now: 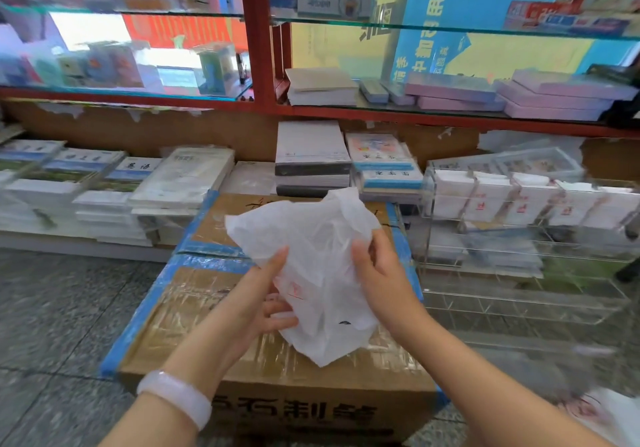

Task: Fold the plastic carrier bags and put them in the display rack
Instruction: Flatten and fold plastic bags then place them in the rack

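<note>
A crumpled white plastic carrier bag (311, 259) with red print hangs in the air above a taped cardboard box (194, 294). My left hand (266, 297) grips its lower left side, thumb on top and fingers curled beneath. My right hand (377, 266) pinches the bag's right edge. To the right stands a clear acrylic display rack (519, 294); its upper row holds several folded white bags (526, 200) with red print.
Stacks of books (114, 190) lie on a low platform behind the box. A red-framed glass shelf unit (263, 51) with stationery rises behind. More white plastic (609, 415) lies at the lower right on the speckled floor (59, 308).
</note>
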`<state>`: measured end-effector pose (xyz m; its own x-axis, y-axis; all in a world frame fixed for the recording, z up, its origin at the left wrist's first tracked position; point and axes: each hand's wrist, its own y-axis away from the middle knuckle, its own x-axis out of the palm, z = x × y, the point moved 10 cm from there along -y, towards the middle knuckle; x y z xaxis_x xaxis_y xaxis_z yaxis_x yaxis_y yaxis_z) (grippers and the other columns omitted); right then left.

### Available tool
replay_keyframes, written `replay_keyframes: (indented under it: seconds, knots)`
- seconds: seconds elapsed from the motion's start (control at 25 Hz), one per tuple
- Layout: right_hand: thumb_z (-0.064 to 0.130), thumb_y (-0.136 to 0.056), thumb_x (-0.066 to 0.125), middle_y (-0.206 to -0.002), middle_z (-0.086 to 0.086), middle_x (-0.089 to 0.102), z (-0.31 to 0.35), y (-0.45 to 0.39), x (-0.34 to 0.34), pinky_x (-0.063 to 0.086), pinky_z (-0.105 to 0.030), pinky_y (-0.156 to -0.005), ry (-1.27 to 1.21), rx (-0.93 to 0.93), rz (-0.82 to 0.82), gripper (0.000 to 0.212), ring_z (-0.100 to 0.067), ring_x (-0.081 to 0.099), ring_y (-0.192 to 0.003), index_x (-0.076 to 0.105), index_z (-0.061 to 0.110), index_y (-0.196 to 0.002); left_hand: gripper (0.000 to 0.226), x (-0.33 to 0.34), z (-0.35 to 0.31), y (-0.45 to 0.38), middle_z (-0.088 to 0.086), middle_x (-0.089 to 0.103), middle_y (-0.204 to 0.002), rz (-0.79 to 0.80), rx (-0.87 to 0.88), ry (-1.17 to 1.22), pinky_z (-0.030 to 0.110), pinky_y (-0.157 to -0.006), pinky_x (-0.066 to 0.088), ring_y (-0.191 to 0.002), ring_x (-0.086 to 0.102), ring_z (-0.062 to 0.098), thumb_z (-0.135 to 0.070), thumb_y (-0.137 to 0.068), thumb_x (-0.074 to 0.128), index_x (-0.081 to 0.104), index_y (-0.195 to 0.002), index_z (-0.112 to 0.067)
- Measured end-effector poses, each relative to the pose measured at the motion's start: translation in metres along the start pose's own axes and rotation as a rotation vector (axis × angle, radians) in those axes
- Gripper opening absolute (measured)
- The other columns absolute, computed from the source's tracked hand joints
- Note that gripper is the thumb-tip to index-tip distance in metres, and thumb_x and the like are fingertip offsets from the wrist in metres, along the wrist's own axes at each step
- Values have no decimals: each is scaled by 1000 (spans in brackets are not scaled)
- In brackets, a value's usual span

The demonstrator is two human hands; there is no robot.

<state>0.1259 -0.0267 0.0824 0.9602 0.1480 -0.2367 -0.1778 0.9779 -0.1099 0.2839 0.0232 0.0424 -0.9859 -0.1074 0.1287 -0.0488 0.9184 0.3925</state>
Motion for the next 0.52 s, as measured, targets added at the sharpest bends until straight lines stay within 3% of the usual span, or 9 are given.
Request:
replay_keyframes:
  seconds: [0.04,0.08,0.2,0.32,0.44,0.52]
  knots:
    - [28,-97,49,-102,12,56,-1,4,12,52,-25,-78,-25,-10,119,13,-5,59,-93,46,31,-109,64,9,6,-2,3,64,-117,40,-18,-31,44,-86,54,-100,66,27,-59,-71,60,46,-125,-30]
    - [23,-95,53,-112,18,56,0,9,24,53,-25,-85,-10,-29,239,30,2,58,-101,41,38,-119,66,13,9,-5,2,62,-121,46,-20,-53,45,-91,51,-104,64,27,-58,-71,63,43,-129,-32]
    - [11,-94,52,-129,28,44,-2,26,46,40,-12,-98,177,-110,486,65,10,44,-119,22,53,-133,43,10,19,-13,2,63,-120,-17,-51,-67,45,-93,49,-102,63,26,-38,-87,61,48,-126,-29]
    - [2,-94,43,-124,34,43,-1,27,42,37,-3,-89,216,-149,485,67,16,42,-115,20,50,-136,24,9,29,-12,5,65,-106,-45,-114,-162,33,-75,53,-90,64,21,-34,-94,50,55,-114,-22]
    - [3,-97,37,-115,26,52,5,24,30,41,-5,-78,261,-219,331,58,12,51,-102,27,40,-140,22,-3,8,-8,1,62,-81,-245,102,-654,24,-53,39,-69,57,11,-39,-92,51,55,-90,-17]
    - [10,-97,36,-117,21,54,8,27,30,42,-6,-79,254,-237,284,54,13,51,-101,26,38,-142,30,-2,8,-7,4,66,-69,-249,125,-622,22,-49,40,-58,59,12,-35,-93,53,62,-78,-10]
